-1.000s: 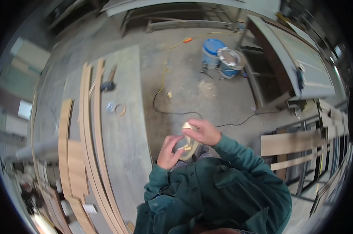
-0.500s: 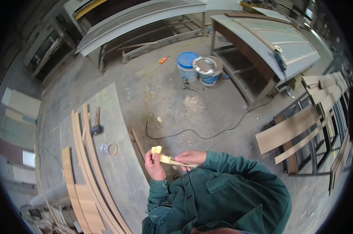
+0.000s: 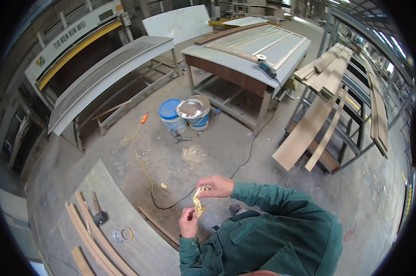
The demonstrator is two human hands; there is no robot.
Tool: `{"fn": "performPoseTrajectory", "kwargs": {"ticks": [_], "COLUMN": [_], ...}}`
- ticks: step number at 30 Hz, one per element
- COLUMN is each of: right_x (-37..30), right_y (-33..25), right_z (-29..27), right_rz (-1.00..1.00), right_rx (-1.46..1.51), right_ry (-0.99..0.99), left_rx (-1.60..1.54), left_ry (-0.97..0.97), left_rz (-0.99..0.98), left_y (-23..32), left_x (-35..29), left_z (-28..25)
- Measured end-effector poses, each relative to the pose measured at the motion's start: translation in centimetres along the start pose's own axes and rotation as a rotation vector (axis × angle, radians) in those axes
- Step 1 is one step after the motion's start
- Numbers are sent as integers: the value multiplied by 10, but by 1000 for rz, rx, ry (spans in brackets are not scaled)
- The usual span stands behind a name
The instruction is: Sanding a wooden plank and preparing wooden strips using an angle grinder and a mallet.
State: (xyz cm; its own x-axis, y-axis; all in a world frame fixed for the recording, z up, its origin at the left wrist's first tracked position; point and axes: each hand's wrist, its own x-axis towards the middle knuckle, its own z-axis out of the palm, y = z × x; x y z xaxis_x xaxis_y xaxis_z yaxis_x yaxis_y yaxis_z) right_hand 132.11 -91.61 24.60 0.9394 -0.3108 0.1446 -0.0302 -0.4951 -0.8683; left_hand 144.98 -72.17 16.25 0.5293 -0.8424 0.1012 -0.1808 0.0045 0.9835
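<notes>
2 big workbenches stood across the dusty concrete floor (image 3: 208,152): a grey table (image 3: 244,60) w/ a sander on top, and a curved grey board (image 3: 111,69) on a frame. Rack of long planks (image 3: 323,106) to the right. Blue buckets (image 3: 185,115) mid-floor. Near bench (image 3: 134,239) carried curved wood strips, a mallet, a tape roll. Smallest: a tan scrap of sandpaper (image 3: 198,202), crumpled, long axis running up-down betw. both hands. Right hand (image 3: 219,185) pinched its top end; left hand (image 3: 188,221) gripped its lower end, just below.
</notes>
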Motion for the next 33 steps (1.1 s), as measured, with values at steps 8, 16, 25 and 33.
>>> {"fn": "performPoseTrajectory", "kwargs": {"ticks": [8,16,25,33], "right_x": [-42,-38,-11,15], "right_y": [60,49,82,105], "right_z": [77,59,19,-77], "right_rz": [448,594,383,298], "right_rx": [544,279,101,-25], "right_ry": [-56,-166,-117,42], "left_rx": [-780,29,594,211], "left_ry": [71,153,205,-267], "left_rz": [-290,-119,122,-47], "left_y": [-4,-29,-8,-11], "left_x": [10,32,103,149], "left_z": [18,41,47,87]}}
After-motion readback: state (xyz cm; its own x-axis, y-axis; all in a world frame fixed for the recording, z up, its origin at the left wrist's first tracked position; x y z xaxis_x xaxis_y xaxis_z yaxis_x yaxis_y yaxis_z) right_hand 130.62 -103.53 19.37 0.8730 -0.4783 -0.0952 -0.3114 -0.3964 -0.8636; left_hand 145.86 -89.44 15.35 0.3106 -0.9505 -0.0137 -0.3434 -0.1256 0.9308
